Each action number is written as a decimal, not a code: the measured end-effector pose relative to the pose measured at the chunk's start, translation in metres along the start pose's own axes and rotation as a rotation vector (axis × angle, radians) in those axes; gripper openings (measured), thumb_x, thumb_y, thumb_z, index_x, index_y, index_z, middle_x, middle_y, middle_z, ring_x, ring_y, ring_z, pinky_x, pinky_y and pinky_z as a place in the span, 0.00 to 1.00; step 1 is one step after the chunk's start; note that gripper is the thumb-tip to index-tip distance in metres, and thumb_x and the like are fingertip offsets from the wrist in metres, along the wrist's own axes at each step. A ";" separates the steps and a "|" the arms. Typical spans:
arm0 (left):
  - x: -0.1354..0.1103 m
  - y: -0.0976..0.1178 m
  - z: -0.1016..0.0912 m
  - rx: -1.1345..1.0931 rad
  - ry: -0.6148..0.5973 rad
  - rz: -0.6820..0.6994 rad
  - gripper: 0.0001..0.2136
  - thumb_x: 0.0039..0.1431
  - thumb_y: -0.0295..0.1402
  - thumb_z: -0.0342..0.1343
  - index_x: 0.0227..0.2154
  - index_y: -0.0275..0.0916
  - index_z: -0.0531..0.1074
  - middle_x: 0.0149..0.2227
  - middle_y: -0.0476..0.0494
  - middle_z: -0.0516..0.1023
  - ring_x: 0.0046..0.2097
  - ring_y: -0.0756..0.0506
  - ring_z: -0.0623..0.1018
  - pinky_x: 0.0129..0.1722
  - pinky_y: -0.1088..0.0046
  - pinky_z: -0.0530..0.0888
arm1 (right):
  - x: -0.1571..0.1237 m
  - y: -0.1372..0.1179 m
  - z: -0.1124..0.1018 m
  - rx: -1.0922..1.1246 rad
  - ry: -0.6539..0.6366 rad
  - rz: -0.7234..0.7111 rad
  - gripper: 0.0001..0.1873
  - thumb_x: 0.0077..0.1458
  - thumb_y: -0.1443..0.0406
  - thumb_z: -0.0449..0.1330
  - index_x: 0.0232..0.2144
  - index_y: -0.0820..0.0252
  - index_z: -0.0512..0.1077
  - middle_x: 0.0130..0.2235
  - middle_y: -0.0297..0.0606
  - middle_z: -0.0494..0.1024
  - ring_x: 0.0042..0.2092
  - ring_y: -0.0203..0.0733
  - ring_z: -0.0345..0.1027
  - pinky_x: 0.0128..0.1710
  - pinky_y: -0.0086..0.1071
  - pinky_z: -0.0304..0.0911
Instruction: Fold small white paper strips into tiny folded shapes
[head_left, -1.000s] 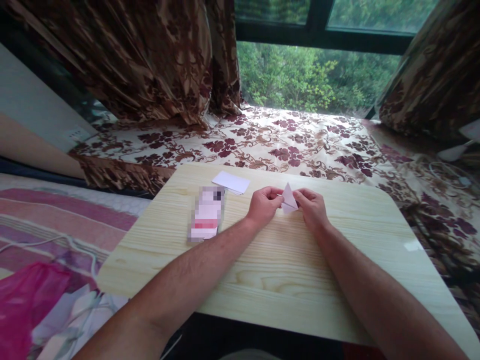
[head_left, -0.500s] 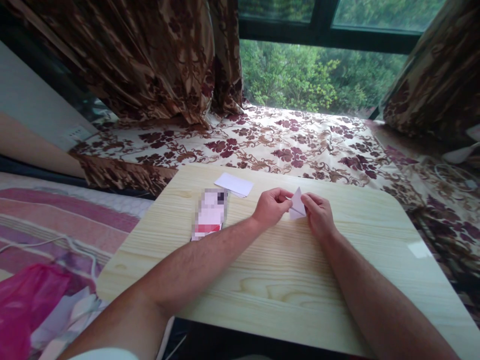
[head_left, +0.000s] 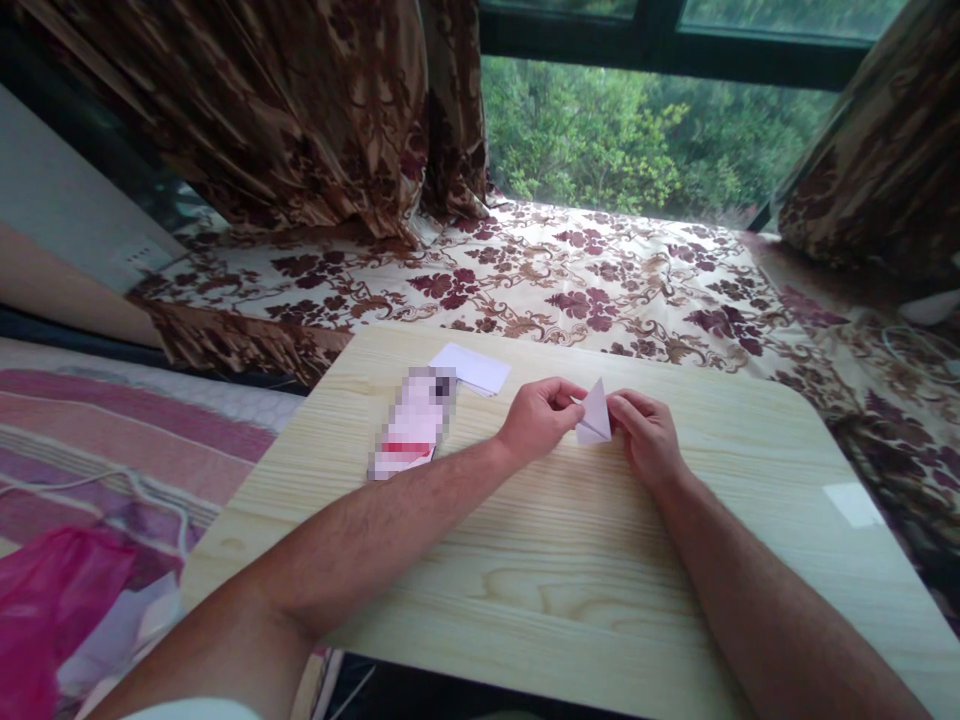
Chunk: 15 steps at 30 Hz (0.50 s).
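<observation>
A small white folded paper [head_left: 595, 415], pointed at the top, stands between both hands near the middle of a pale wooden table [head_left: 570, 560]. My left hand [head_left: 537, 418] pinches its left edge with curled fingers. My right hand [head_left: 647, 435] grips its right side, fingers closed on it. Both wrists rest on the tabletop.
A blurred pink and white phone-like object [head_left: 412, 424] lies left of my hands, with a small stack of white paper slips [head_left: 471, 368] behind it. Floral cloth [head_left: 570, 280] covers the sill beyond the table. Brown curtains [head_left: 300, 110] frame the window. A pink bag [head_left: 45, 610] lies at lower left.
The hands and the folded paper have shifted slightly to the right as the view moved. The grip on the paper is the same.
</observation>
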<state>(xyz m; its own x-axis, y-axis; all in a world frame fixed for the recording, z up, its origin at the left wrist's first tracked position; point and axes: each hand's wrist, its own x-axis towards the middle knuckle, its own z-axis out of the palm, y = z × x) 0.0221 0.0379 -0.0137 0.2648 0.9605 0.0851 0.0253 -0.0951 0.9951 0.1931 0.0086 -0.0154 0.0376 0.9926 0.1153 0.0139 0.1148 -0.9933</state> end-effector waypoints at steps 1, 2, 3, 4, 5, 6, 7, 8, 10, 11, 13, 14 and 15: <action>0.000 0.001 0.000 -0.001 0.012 -0.002 0.11 0.50 0.32 0.61 0.36 0.34 0.78 0.23 0.51 0.74 0.25 0.53 0.72 0.25 0.77 0.68 | 0.000 -0.001 0.001 -0.006 -0.002 0.011 0.15 0.55 0.55 0.62 0.24 0.60 0.74 0.22 0.32 0.68 0.25 0.35 0.58 0.25 0.30 0.52; 0.001 0.001 0.001 -0.001 0.022 -0.004 0.11 0.50 0.32 0.61 0.36 0.34 0.78 0.23 0.51 0.74 0.25 0.52 0.72 0.25 0.77 0.68 | 0.000 -0.002 0.002 -0.010 0.001 0.023 0.15 0.54 0.55 0.63 0.25 0.60 0.74 0.22 0.31 0.68 0.24 0.34 0.57 0.25 0.30 0.51; 0.001 0.002 0.001 -0.002 0.027 -0.007 0.11 0.49 0.32 0.61 0.37 0.34 0.78 0.23 0.51 0.74 0.25 0.52 0.73 0.25 0.78 0.68 | 0.001 -0.003 0.003 -0.007 0.006 0.038 0.15 0.54 0.55 0.63 0.25 0.60 0.74 0.21 0.31 0.68 0.24 0.34 0.57 0.24 0.30 0.51; 0.002 0.004 0.001 -0.003 0.031 -0.012 0.11 0.49 0.32 0.61 0.36 0.34 0.78 0.23 0.51 0.74 0.25 0.52 0.73 0.25 0.78 0.69 | 0.002 -0.004 0.005 0.005 0.008 0.058 0.14 0.53 0.55 0.63 0.25 0.59 0.75 0.22 0.31 0.68 0.24 0.34 0.57 0.24 0.30 0.51; 0.004 0.005 0.000 -0.006 0.035 -0.020 0.11 0.49 0.32 0.61 0.36 0.34 0.78 0.23 0.51 0.74 0.25 0.52 0.73 0.25 0.78 0.69 | 0.003 -0.005 0.007 0.025 0.010 0.079 0.14 0.53 0.54 0.63 0.25 0.59 0.75 0.22 0.31 0.69 0.24 0.35 0.58 0.24 0.30 0.52; 0.005 0.006 -0.001 -0.013 0.040 -0.031 0.11 0.48 0.32 0.61 0.36 0.34 0.78 0.23 0.51 0.74 0.24 0.52 0.73 0.25 0.78 0.69 | 0.005 -0.006 0.010 0.050 0.009 0.103 0.15 0.53 0.54 0.63 0.25 0.59 0.75 0.22 0.32 0.70 0.24 0.35 0.59 0.25 0.30 0.54; 0.006 0.008 -0.001 -0.026 0.046 -0.046 0.11 0.48 0.32 0.62 0.35 0.34 0.78 0.23 0.51 0.74 0.24 0.52 0.73 0.25 0.77 0.69 | 0.007 -0.007 0.012 0.071 0.010 0.129 0.15 0.53 0.54 0.63 0.26 0.59 0.75 0.24 0.32 0.71 0.24 0.36 0.60 0.25 0.30 0.56; 0.008 0.009 -0.002 -0.044 0.052 -0.063 0.11 0.47 0.31 0.62 0.35 0.33 0.78 0.22 0.51 0.74 0.24 0.52 0.73 0.25 0.77 0.70 | 0.009 -0.008 0.014 0.078 0.030 0.139 0.14 0.52 0.54 0.64 0.26 0.59 0.75 0.24 0.32 0.72 0.24 0.36 0.61 0.25 0.30 0.56; 0.011 0.010 -0.003 -0.082 0.058 -0.087 0.11 0.46 0.30 0.62 0.35 0.33 0.78 0.22 0.52 0.74 0.23 0.53 0.73 0.25 0.77 0.71 | 0.014 -0.008 0.018 0.077 0.074 0.140 0.14 0.51 0.54 0.65 0.27 0.59 0.75 0.24 0.32 0.72 0.24 0.36 0.62 0.25 0.30 0.58; 0.012 0.010 -0.003 -0.094 0.059 -0.091 0.11 0.46 0.30 0.62 0.35 0.33 0.78 0.21 0.52 0.74 0.23 0.53 0.73 0.25 0.77 0.71 | 0.017 -0.007 0.018 0.076 0.094 0.137 0.14 0.51 0.54 0.65 0.27 0.59 0.75 0.23 0.32 0.72 0.24 0.35 0.62 0.25 0.30 0.58; 0.014 0.009 -0.004 -0.097 0.062 -0.078 0.12 0.46 0.30 0.62 0.36 0.33 0.78 0.22 0.52 0.74 0.23 0.53 0.73 0.26 0.77 0.70 | 0.020 -0.004 0.019 0.078 0.126 0.134 0.14 0.51 0.55 0.66 0.27 0.60 0.75 0.23 0.32 0.73 0.24 0.35 0.62 0.25 0.29 0.59; 0.014 0.008 -0.004 -0.092 0.064 -0.065 0.12 0.47 0.30 0.62 0.36 0.33 0.78 0.22 0.51 0.74 0.24 0.53 0.73 0.25 0.77 0.70 | 0.021 -0.002 0.019 0.079 0.137 0.133 0.13 0.50 0.55 0.66 0.27 0.60 0.75 0.23 0.32 0.73 0.24 0.35 0.62 0.24 0.29 0.59; 0.015 0.007 -0.004 -0.090 0.067 -0.051 0.12 0.47 0.31 0.62 0.36 0.33 0.79 0.22 0.51 0.74 0.24 0.53 0.73 0.25 0.78 0.69 | 0.021 0.000 0.018 0.078 0.143 0.132 0.13 0.50 0.56 0.67 0.27 0.60 0.76 0.24 0.32 0.74 0.24 0.34 0.63 0.24 0.28 0.59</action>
<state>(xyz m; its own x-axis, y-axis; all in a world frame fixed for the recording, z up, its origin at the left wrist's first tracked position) 0.0225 0.0530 -0.0051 0.2005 0.9791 0.0344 -0.0507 -0.0247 0.9984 0.1760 0.0301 -0.0132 0.1752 0.9843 -0.0208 -0.0777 -0.0073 -0.9969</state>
